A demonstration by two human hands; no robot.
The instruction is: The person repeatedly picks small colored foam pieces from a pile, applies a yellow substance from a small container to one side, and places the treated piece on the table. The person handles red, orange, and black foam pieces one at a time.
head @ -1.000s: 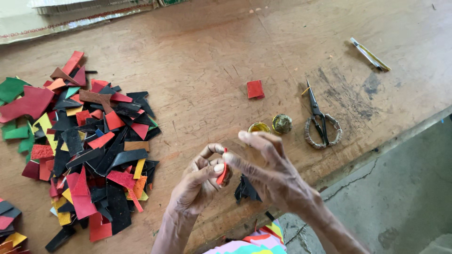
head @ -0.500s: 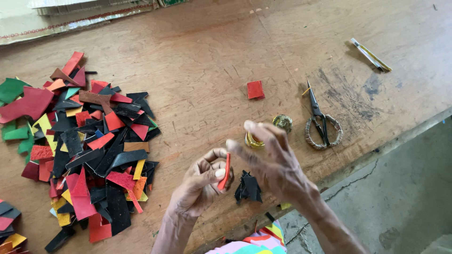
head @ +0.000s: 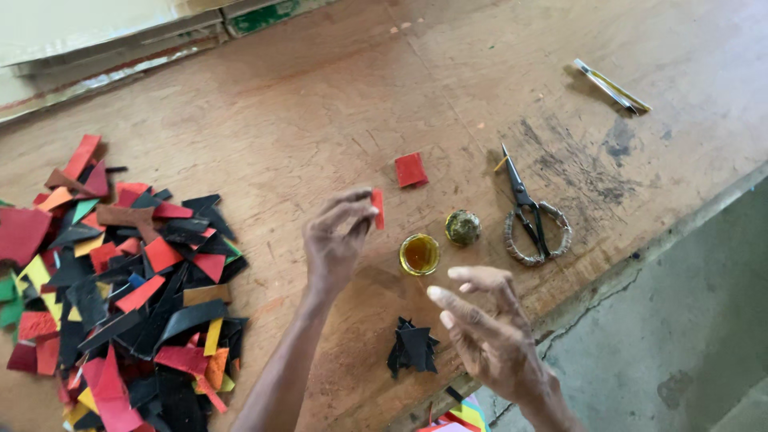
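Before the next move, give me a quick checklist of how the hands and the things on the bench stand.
1. Left hand pinches the small red strip at its fingertips: ok.
2. Right hand free, fingers spread, holding nothing: ok.
3. Small open jar of amber liquid upright, between the two hands: ok.
4. Jar lid off, lying beside the jar: ok.
5. Scissors lying flat on the bench, apart from both hands: ok.
6. Whether the red strip already has liquid on it: cannot tell.

This is a craft workshop: a worn wooden workbench (head: 264, 104) with a heap of coloured leather scraps (head: 120, 272), scissors (head: 532, 216) and a small glue pot (head: 419, 254).
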